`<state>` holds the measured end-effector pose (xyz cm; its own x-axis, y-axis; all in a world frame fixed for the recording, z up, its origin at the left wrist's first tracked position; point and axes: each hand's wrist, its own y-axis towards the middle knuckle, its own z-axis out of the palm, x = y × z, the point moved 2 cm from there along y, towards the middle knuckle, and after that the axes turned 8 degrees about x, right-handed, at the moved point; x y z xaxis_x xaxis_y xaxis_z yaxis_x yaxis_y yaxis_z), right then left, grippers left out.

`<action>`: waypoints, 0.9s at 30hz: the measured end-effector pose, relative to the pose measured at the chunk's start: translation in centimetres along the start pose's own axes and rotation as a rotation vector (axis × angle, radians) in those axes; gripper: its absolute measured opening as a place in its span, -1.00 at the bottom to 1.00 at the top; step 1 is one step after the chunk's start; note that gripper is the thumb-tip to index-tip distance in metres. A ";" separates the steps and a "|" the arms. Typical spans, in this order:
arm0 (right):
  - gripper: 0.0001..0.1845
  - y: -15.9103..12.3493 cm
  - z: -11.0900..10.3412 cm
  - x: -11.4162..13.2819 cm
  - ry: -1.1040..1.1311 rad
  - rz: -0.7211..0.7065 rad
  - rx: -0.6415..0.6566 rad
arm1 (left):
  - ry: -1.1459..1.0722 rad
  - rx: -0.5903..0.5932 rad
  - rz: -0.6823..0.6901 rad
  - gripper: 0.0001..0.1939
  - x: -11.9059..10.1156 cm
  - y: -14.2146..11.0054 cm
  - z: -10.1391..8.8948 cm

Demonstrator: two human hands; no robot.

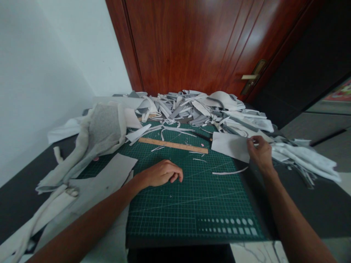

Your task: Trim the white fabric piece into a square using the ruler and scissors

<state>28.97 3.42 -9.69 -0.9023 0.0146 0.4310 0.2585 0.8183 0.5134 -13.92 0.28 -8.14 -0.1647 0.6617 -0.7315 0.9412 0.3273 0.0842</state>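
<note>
My right hand (260, 150) pinches the right end of a flat white rectangular piece (229, 143), fabric or card, over the right edge of the green cutting mat (189, 204). My left hand (164, 173) is over the middle of the mat, its fingers loosely curled with nothing showing in them. A wooden ruler (173, 145) lies across the back of the mat, beyond the left hand. Behind the white piece, a dark-handled tool (202, 136) is partly covered. One thin white strip (229, 172) rests between the hands.
A heap of white and grey scraps (183, 107) runs along the table's back, against the wooden door (183, 44). Rolled grey-white material (102, 128) lies at the left, with larger flat sheets (101, 182) under my left forearm. More white material (307, 159) is at the right.
</note>
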 end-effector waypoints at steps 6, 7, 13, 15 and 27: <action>-0.61 -1.2 -2.1 4.5 0.452 0.004 -0.237 | -0.013 -0.039 0.009 -0.63 0.0 -0.1 -0.2; -0.62 -1.3 -2.1 5.0 0.540 0.021 -0.244 | -0.022 -0.031 0.011 -0.64 -0.1 -0.2 -0.4; -0.50 -2.1 0.3 6.8 1.054 0.357 -0.096 | 0.069 0.182 -0.045 -0.48 -1.2 -0.7 -0.1; -0.45 -2.4 0.8 7.7 1.225 0.417 0.092 | 0.142 0.200 -0.057 -0.44 -1.1 -0.7 0.4; -0.54 -4.3 0.4 10.5 1.395 0.398 0.541 | 0.394 -0.452 -0.313 -0.62 2.4 -2.0 -3.9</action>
<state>18.24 0.24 -7.69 0.2986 -0.0033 0.9544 -0.0335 0.9993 0.0139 -17.32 3.85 -7.40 -0.5854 0.6583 -0.4732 0.6297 0.7369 0.2461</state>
